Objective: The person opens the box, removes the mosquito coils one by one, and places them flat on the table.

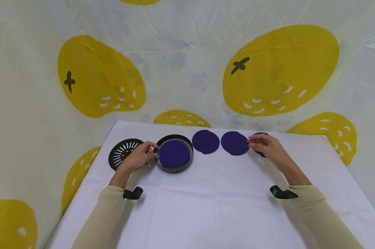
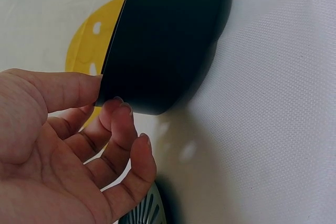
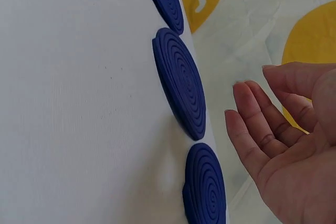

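My left hand (image 1: 137,157) pinches the left rim of a dark round tin (image 1: 174,169) between thumb and fingers. Inside the tin lies a purple mosquito coil (image 1: 174,153). Three more coils form a row to its right: one coil (image 1: 206,141) nearest the tin, a middle coil (image 1: 234,143), and a third coil (image 3: 207,192) partly hidden behind my hand in the head view. Above the table, between the middle and third coils, hovers my right hand (image 1: 269,147). Its fingers are loosely bent with nothing between them, as the right wrist view shows.
A dark slotted lid (image 1: 119,157) lies at the left edge of the table, partly behind my left hand. White cloth covers the table (image 1: 199,214). A curtain (image 1: 184,69) with large yellow fruit shapes hangs right behind the back edge.
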`<action>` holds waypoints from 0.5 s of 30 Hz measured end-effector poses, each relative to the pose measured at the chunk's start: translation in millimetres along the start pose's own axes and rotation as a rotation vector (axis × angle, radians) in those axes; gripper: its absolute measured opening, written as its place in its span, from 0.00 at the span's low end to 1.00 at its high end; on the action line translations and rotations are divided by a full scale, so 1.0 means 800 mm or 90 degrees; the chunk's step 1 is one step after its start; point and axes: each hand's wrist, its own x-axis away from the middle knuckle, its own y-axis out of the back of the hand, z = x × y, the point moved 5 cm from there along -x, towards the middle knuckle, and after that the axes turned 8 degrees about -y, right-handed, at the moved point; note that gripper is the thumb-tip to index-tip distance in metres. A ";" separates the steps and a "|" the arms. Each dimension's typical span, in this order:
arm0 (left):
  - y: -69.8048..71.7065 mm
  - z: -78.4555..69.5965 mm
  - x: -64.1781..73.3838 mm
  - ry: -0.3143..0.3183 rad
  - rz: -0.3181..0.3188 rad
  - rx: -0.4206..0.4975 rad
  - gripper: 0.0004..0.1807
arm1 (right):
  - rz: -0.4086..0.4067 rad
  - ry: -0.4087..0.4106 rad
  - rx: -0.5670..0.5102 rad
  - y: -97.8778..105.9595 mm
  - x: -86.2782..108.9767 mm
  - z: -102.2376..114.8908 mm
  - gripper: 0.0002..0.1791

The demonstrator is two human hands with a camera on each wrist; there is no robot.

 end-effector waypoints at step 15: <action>-0.002 -0.005 0.003 -0.003 0.002 -0.005 0.18 | 0.037 -0.030 0.015 -0.035 -0.011 0.004 0.23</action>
